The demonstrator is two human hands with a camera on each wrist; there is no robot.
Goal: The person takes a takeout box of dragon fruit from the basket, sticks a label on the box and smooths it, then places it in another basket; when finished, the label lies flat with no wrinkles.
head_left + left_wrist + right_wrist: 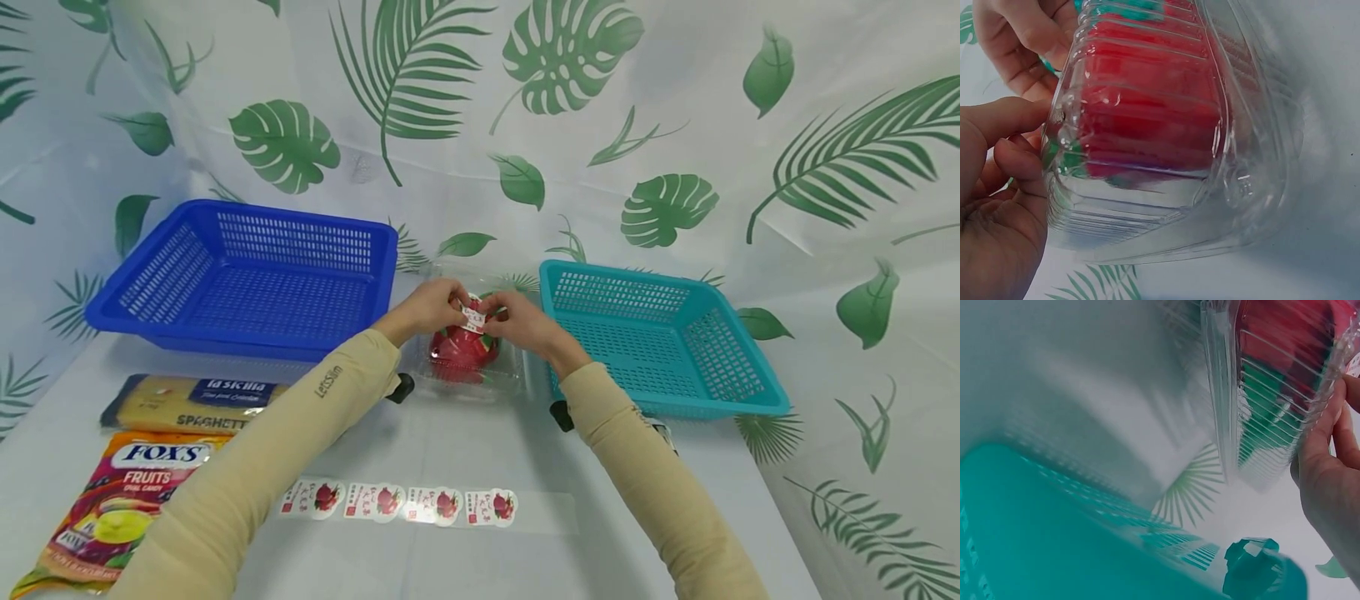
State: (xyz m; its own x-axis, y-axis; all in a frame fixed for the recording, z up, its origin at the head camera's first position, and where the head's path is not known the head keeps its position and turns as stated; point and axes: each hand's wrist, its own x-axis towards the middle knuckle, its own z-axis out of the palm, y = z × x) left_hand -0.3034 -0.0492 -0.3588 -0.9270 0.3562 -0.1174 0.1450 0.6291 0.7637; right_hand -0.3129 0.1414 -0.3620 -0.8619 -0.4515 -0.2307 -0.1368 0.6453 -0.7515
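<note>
White sheeting (570,237) printed with green leaves backs the white table (450,567) I'm watching remotely. At far left I have a FOX'S Fruits candy bag (120,508), with a la Sicilia spaghetti packet (180,404) behind it and a blue mesh basket (292,237) farther back. Nearer the middle, 4 dragon-fruit stickers (490,507) lie in a row on a clear backing strip (551,512), the row's left end running up to the left sleeve (315,417).

Next comes the left hand (433,308), thumb and fingertips drawn in narrow, pinching the left side of a white label (473,320) over the clear plastic clamshell (510,371). That clamshell sits on the table between the 2 baskets, looks closed, and shows a red dragon fruit (459,357) inside. I can't tell whether the label touches the lid (1154,100). The right hand (525,323) mirrors the grip, pinching the label's right side. Beyond it stands a teal mesh basket (622,292).

I'd expect the clamshell to be thin and slick, its ribbed lid denting under hard pressure, the fruit giving most of the weight; I'd take it by both lower side walls. The label I judge flimsy and sticky-backed, best held by its edges.
</note>
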